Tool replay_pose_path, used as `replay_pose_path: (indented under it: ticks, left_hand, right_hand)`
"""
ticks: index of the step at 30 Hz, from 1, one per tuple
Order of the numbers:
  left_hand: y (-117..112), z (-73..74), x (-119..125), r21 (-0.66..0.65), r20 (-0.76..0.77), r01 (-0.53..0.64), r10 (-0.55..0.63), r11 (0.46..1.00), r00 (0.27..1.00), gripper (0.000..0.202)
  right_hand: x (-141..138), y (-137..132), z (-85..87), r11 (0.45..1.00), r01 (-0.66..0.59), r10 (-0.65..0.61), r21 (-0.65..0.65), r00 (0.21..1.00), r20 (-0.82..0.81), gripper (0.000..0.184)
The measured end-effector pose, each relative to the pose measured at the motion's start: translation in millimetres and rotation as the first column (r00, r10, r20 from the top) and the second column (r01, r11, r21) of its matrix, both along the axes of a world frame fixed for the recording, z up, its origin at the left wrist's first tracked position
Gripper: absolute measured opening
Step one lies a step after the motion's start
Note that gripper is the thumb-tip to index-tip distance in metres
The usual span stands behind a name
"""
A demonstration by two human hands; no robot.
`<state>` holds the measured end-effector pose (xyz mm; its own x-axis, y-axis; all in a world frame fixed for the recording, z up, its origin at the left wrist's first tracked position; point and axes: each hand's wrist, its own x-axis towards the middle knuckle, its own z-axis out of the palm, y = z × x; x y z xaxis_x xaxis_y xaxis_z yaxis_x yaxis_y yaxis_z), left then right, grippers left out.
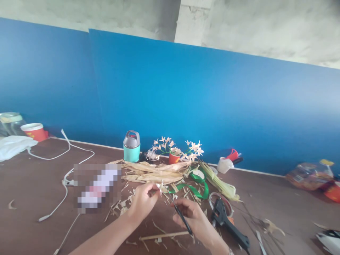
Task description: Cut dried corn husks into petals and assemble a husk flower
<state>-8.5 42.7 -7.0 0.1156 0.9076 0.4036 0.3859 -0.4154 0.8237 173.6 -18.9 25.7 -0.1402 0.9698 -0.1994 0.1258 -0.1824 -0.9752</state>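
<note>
Between the thumb and fingers of my left hand (145, 201) is a small pale piece of husk (160, 186), pinched near the middle of the table. My right hand (193, 216) grips a slim black tool (182, 216), its thin tip pointing up toward that piece; its exact kind is unclear. Dried corn husks (156, 173) lie just beyond my hands, with a green ribbon (193, 189) beside them. Husk scraps are scattered under and around both hands. A black glue gun (225, 221) rests right of my right hand, near a roll of tape (217, 202).
Pale handmade flowers (195, 150) stand about a red paper cup (174, 156). A teal flask (131, 148) is at the back, by a blue partition (199, 99). White cables (71, 170) run across the left. Green stalks (217, 180) and a plastic bag (309, 173) lie right.
</note>
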Motion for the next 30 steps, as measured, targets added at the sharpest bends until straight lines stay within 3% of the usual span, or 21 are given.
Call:
replay_pose_path:
  ticks: [19,30]
  left_hand:
    - [1.6,0.1,-1.3,-0.017,0.015,0.003,-0.002,1.000,1.000,0.009]
    - [0.8,2.3,-1.6,-0.028,0.052,0.067,-0.065,0.997,0.997,0.012]
  right_hand:
    - [3.7,0.5,-6.4,1.000,-0.027,0.027,-0.017,1.000,0.013,0.042]
    - [7.2,3.1,-8.9,0.999,-0.037,0.038,-0.020,0.999,0.033,0.041]
